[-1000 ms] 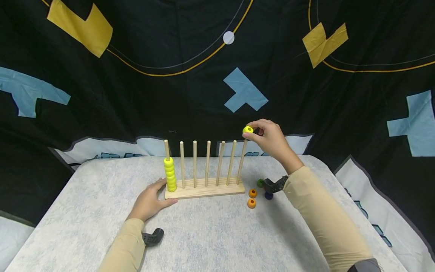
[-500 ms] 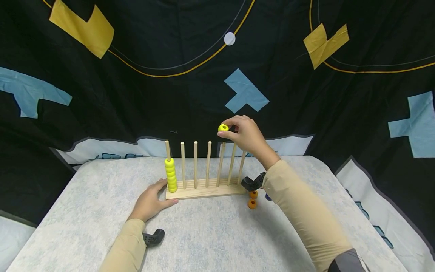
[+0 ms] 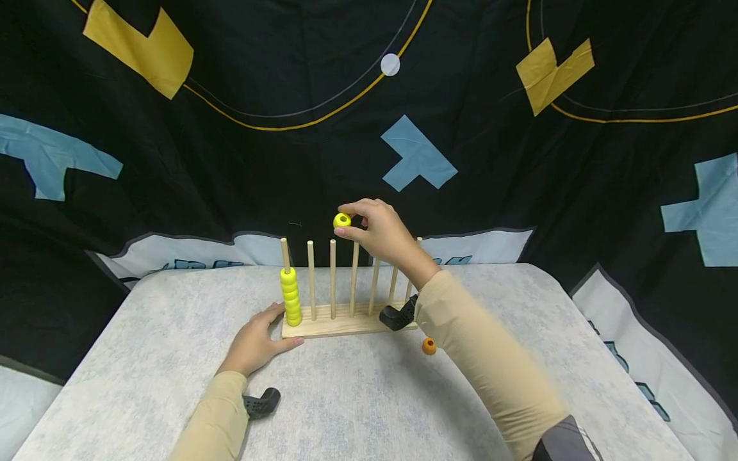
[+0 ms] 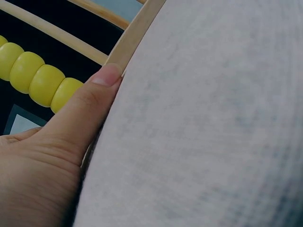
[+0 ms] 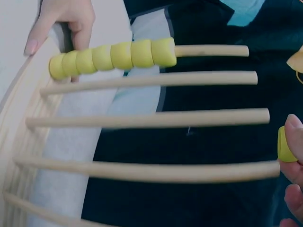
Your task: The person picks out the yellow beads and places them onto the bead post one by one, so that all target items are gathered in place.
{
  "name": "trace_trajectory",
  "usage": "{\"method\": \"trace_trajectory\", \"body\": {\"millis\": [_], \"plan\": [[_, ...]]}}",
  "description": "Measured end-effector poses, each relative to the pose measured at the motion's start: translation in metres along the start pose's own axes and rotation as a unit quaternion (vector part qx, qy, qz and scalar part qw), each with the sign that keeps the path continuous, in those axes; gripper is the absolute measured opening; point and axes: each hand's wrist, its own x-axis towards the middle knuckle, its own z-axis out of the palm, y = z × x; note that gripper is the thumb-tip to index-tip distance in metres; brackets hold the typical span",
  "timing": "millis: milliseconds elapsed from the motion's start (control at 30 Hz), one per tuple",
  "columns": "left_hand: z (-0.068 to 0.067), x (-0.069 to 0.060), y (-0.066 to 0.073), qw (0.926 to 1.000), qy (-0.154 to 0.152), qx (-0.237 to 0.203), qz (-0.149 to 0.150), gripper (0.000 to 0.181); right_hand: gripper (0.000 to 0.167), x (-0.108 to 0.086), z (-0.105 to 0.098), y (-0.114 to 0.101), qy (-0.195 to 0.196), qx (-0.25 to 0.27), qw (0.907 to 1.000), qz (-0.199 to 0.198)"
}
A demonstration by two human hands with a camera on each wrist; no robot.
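A wooden peg stand (image 3: 346, 325) with several upright rods stands on the table. Its leftmost rod carries a stack of yellow beads (image 3: 291, 297), and bare wood shows above the top bead. My left hand (image 3: 254, 342) holds the left end of the base, thumb at the front edge and fingers behind. In the left wrist view, the thumb (image 4: 90, 101) presses on the wood. Above the rod tops, near the middle of the stand, my right hand (image 3: 383, 234) pinches a single yellow bead (image 3: 342, 221) between thumb and fingers. The right wrist view shows that bead (image 5: 286, 145) beside a rod's tip.
An orange bead (image 3: 429, 346) lies on the table right of the stand, below my right forearm. The sleeve (image 3: 478, 352) covers part of the table there. Behind the table (image 3: 323, 403) hangs a dark patterned cloth (image 3: 259, 179).
My right hand has carried the yellow bead leftward above the rods, from the right end to the middle. Its forearm now hides several loose beads. The left hand stays in place.
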Motion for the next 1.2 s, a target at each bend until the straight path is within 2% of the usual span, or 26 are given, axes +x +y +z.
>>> {"method": "trace_trajectory", "body": {"millis": [400,1200], "plan": [[-0.001,-0.001,0.0,1.0,0.0,-0.007,0.006,0.099,0.044,0.009,0.015,-0.02,-0.016,0.01,0.9998,0.007],[0.0,0.0,-0.002,1.0,0.001,-0.007,0.002,0.101,0.042,0.017,0.042,-0.051,-0.049,0.064,0.9966,-0.018]]}}
